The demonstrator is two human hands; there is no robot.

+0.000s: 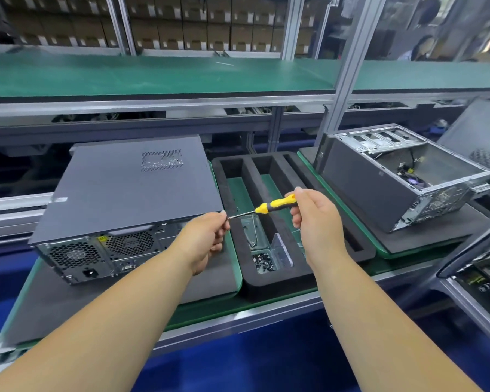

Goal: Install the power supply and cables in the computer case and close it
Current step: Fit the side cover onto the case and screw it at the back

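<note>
A closed dark grey computer case (130,190) lies on its side on a grey foam pad (68,301), its rear panel with fan grilles and power socket facing me. My right hand (316,215) grips the yellow-and-black handle of a screwdriver (275,205), held level above the foam tray. My left hand (207,236) pinches at the metal tip of the shaft, just right of the case's near corner. Whether a screw sits at the tip I cannot tell.
A black foam tray (269,222) with long slots holds small dark screws (263,261) and a clear plastic divider. A second, open case (402,176) lies on another pad at the right. A loose side panel (475,142) leans far right. A green shelf (153,75) runs overhead.
</note>
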